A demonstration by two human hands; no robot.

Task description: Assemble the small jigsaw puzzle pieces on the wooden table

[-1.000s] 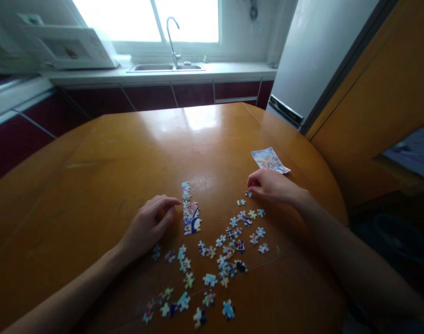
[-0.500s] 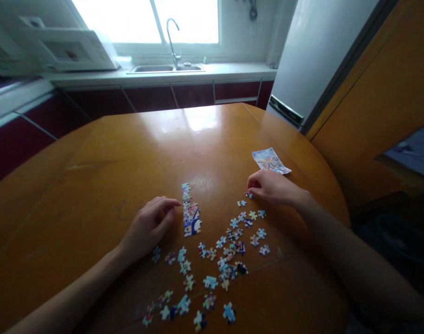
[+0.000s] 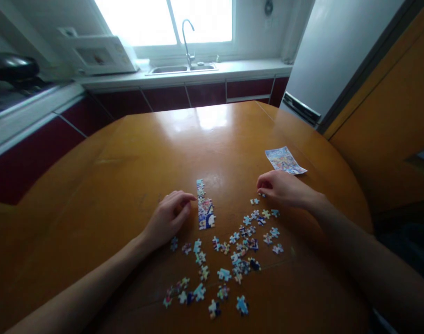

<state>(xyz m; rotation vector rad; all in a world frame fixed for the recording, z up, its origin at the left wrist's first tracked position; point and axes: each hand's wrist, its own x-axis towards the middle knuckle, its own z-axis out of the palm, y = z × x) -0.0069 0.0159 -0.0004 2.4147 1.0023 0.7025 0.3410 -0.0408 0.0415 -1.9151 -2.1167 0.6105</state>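
On a round orange wooden table [image 3: 135,157] lies a narrow assembled strip of jigsaw puzzle [image 3: 205,209]. My left hand [image 3: 168,218] rests on the table just left of the strip, fingers loosely curled with the fingertips by the strip's left edge, holding nothing that I can see. My right hand [image 3: 283,188] lies to the right, fingers curled in a pinch over a small puzzle piece [image 3: 261,195] on the table. Several loose puzzle pieces [image 3: 243,236] are scattered between and below my hands, with more [image 3: 198,292] near the table's front edge.
A printed picture card [image 3: 284,160] lies on the table beyond my right hand. Behind the table runs a counter with a sink and tap [image 3: 187,46], a white microwave [image 3: 100,54] and a dark pan [image 3: 12,67]. A grey fridge [image 3: 330,60] stands at the right.
The camera has turned slightly left, so everything sits further right in the picture. Both hands stay where they were relative to the puzzle strip and pieces.
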